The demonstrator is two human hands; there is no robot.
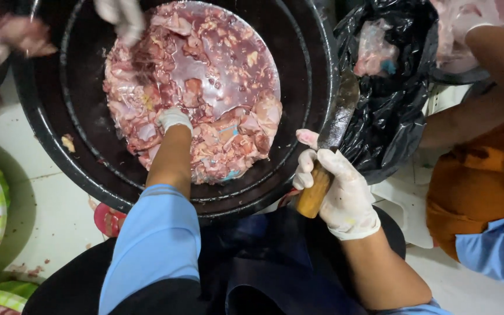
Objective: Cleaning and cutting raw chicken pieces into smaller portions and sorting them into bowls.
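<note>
Both gloved: right hand (pixel 342 192) grips knife (pixel 329 151); left hand (pixel 173 118), half-buried in meat (pixel 205 87), grip unclear.

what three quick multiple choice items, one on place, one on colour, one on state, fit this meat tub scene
1. Where is the left hand?
A in the meat pieces
B on the floor
C in the black bag

2. What colour is the knife handle?
A blue
B brown wood
C red

3. How is the right hand?
A open flat
B closed on the knife
C out of view

Key: 1 A, its glove is sunk among the pieces in the black tub; 2 B, a tan wooden grip shows; 3 B, fingers wrap the handle.
</note>
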